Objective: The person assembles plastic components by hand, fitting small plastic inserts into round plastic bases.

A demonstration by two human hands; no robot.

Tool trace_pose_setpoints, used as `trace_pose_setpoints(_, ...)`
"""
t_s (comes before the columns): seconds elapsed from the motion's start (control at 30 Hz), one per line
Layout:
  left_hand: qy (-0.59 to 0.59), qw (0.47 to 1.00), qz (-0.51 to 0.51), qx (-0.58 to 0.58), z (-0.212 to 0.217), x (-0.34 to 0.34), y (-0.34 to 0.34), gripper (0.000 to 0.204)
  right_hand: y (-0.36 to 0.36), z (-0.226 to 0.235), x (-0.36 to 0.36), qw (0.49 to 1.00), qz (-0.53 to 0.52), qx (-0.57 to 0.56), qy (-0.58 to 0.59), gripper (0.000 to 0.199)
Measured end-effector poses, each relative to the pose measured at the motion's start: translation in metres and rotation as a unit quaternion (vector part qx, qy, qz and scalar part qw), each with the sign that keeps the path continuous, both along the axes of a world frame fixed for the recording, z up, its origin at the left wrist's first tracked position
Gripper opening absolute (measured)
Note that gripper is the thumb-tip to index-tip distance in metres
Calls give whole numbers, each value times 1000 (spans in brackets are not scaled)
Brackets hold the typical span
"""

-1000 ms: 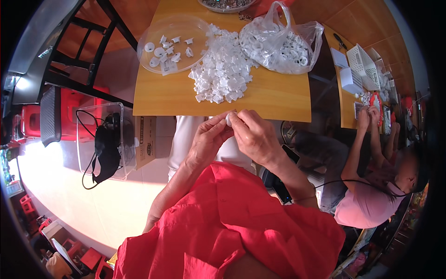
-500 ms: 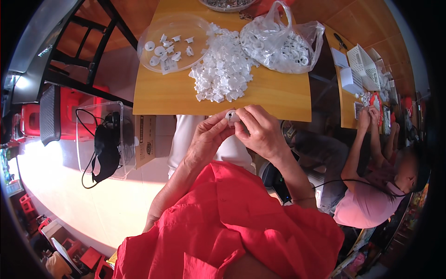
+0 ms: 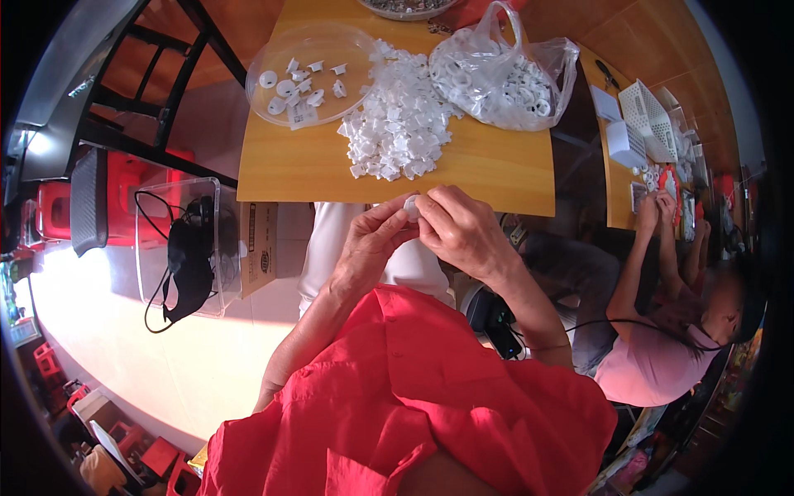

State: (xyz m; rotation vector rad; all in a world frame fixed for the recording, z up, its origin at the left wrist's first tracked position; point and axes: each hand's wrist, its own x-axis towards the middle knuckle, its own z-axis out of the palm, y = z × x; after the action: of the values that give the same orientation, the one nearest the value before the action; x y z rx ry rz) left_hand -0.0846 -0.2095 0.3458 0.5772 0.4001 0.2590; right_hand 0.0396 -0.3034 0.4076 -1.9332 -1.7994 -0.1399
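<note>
Just off the table's near edge, my left hand (image 3: pixel 371 240) and my right hand (image 3: pixel 463 229) meet fingertip to fingertip. Between them is a small round white plastic part (image 3: pixel 411 207), pinched by both, its lower side covered by fingers. Beyond my hands a heap of small white plastic pieces (image 3: pixel 395 132) lies on the wooden table (image 3: pixel 496 165). To its left a shallow clear round tray (image 3: pixel 258 58) holds several white dome-shaped parts (image 3: pixel 285 88). A clear plastic bag (image 3: pixel 506 78) at the right is full of white ring-like parts.
A bowl of small metal bits (image 3: pixel 407 8) stands at the far edge. On the left are a clear bin (image 3: pixel 178 273) with a black bag and cables, a cardboard box (image 3: pixel 259 240) and a black metal frame (image 3: pixel 157 99). To the right a person (image 3: pixel 653 360) works at another table.
Both hands stay almost in place. My right fingers have shifted over the white part, and its dark opening no longer shows.
</note>
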Motion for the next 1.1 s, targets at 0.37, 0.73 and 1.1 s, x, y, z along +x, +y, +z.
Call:
trace_pose_setpoints(0.37, 7, 1000, 12, -7, -4, -1, 2, 28, 1, -3, 5, 996, 19, 11, 91, 24)
trace_pose_setpoints(0.73, 23, 999, 12, -31, -2, 0, 3, 26, 1, -12, 0, 987, -19, 34, 156, 23)
trace_pose_setpoints(1.1, 21, 999, 15, 27, -1, 2, 1, 27, 3, -6, 4, 999, 9, 24, 26, 21)
